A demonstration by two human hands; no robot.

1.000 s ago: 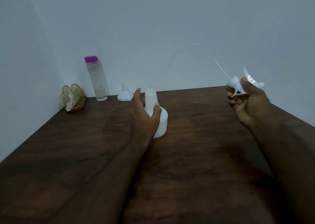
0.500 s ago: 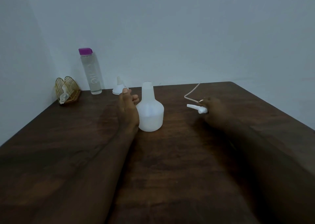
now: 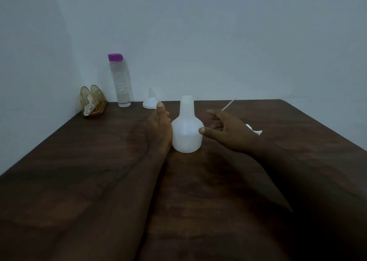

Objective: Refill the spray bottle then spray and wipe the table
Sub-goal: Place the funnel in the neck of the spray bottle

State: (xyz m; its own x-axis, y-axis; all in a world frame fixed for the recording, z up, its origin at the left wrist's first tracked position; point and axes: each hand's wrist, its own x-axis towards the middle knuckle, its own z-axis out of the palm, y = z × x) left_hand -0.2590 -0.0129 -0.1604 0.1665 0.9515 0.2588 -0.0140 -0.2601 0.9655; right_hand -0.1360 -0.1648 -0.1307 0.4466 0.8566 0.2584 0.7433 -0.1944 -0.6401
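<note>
**White spray bottle [image 3: 186,129] stands uncapped between two open hands**

Head view: the translucent white spray bottle stands upright near the middle of the dark wooden table [image 3: 99,161], its narrow neck open at the top with no cap on it. The left hand [image 3: 159,125] lies along the bottle's left side with fingers straight and thumb raised, gripping nothing. Whether the palm actually touches the plastic cannot be told. The right hand [image 3: 226,130] hovers just right of the bottle, fingers spread and relaxed, holding nothing. Its thumb tip sits at the bottle's right shoulder, and contact there is also unclear.

Behind the right hand the white spray head [image 3: 255,130] lies on the table, partly hidden by the wrist, and its thin dip tube [image 3: 228,104] slants up above the fingers.

Along the back edge, against the pale wall [image 3: 218,42], a clear water bottle [image 3: 121,82] with a purple cap stands upright. A small white funnel [image 3: 150,102] rests mouth-down just right of it, spout pointing up. In the far left corner sits a gold wire holder [image 3: 92,100] with something pale tucked into it.
</note>
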